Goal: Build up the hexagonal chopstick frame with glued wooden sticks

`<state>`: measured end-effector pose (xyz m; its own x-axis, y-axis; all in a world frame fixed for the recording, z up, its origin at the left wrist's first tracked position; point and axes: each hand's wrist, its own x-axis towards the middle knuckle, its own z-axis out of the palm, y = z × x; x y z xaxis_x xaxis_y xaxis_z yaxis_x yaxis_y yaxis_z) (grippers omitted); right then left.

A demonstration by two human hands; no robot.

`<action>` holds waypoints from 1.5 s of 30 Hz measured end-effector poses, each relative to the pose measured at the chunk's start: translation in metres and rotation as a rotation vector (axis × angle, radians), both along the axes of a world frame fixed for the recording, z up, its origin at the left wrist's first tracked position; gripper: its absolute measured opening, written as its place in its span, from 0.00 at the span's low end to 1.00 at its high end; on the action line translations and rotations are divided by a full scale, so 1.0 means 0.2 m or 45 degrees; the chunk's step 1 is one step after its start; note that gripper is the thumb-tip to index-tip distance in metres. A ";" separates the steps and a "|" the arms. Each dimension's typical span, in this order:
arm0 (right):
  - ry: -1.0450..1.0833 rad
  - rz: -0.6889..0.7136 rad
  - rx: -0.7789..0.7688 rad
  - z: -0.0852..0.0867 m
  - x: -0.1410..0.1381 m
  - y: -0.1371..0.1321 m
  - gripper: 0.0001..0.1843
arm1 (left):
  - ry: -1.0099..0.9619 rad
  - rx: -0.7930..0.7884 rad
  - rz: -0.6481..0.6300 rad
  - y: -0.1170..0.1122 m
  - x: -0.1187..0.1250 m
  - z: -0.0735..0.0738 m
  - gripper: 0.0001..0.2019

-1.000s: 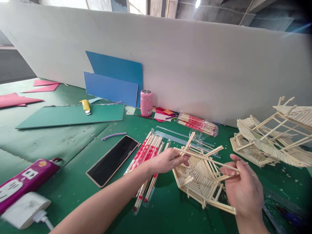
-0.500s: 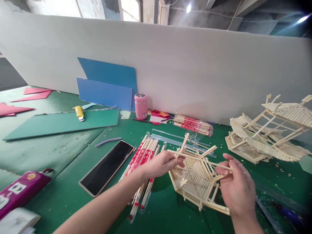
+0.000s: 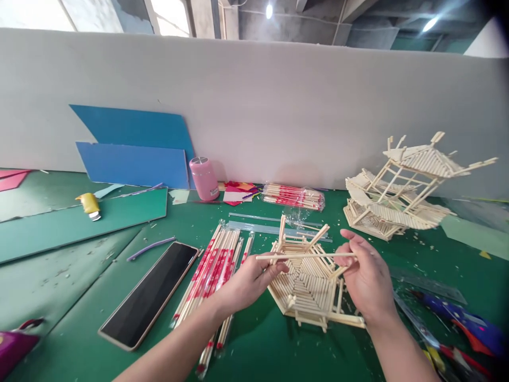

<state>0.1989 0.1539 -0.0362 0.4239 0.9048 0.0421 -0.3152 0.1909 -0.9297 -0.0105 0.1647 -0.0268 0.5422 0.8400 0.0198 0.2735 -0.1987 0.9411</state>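
Observation:
A thin wooden stick runs level between my two hands. My left hand pinches its left end. My right hand pinches its right end. The stick hangs just above a hexagonal frame of wooden sticks that lies on the green table. Several short posts stand up from the frame's rim. Wrapped chopsticks lie to the left of the frame, partly under my left wrist.
A black phone lies left of the chopsticks. A finished stick pavilion model stands at the back right. At the back are a pink cup, blue boards, a bagged chopstick bundle and a yellow knife. Pens and a ruler lie right.
The camera has swung right and down. The stick between my hands has gone from slanting to level, and both hands sit closer over the frame.

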 end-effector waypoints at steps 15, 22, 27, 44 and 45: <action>-0.039 -0.052 -0.003 0.00 -0.02 -0.01 0.10 | 0.078 0.153 0.278 -0.05 0.05 -0.03 0.14; -0.063 -0.056 0.003 -0.02 -0.02 -0.01 0.09 | -0.203 0.094 0.465 -0.09 0.12 -0.09 0.13; -0.102 -0.083 0.015 -0.04 -0.02 0.01 0.11 | -0.431 -0.034 0.380 -0.09 0.11 -0.09 0.09; -0.103 -0.042 0.053 -0.05 -0.01 0.02 0.10 | -0.370 0.088 0.625 -0.06 0.15 -0.10 0.22; -0.101 -0.039 0.058 -0.05 -0.01 0.02 0.11 | -0.361 0.095 0.635 -0.06 0.16 -0.10 0.22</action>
<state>0.1973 0.1575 -0.0454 0.4450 0.8878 0.1172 -0.2342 0.2416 -0.9417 0.0209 0.1536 -0.0474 0.0457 0.9835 0.1752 0.0901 -0.1787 0.9798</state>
